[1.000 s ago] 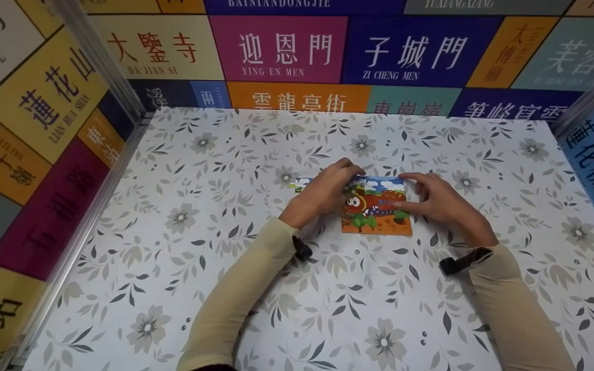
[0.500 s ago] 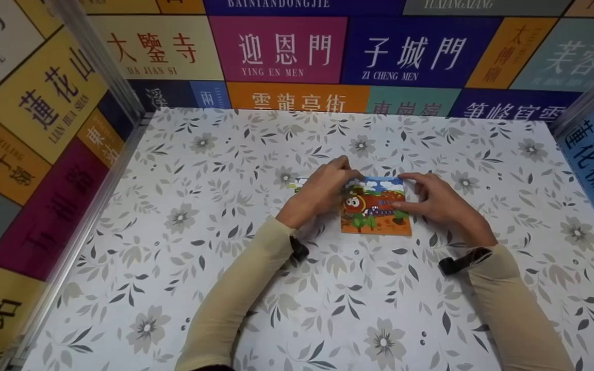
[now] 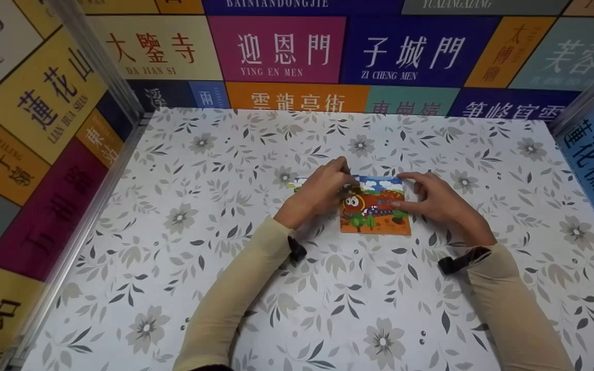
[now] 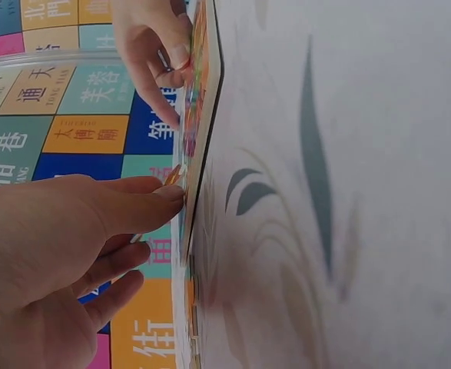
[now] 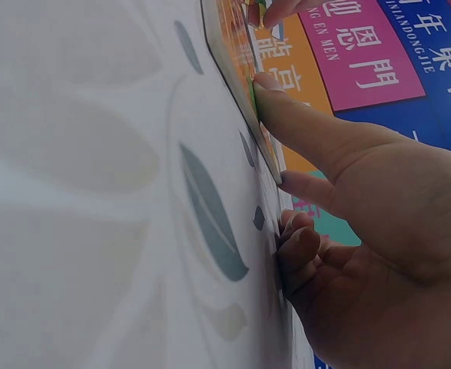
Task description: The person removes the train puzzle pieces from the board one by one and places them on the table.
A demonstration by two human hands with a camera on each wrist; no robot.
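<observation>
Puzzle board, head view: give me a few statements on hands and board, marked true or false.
1. The puzzle lies flat on the table. True.
2. The right hand rests on the puzzle's right edge. True.
3. The left hand is off the puzzle, at the table's left rim. False: it is over the puzzle's upper left part, fingers at its surface.
4. The puzzle shows a red cartoon train. True.
5. The right hand lifts the puzzle off the table. False: the puzzle stays flat, with a finger pressing on it.
</observation>
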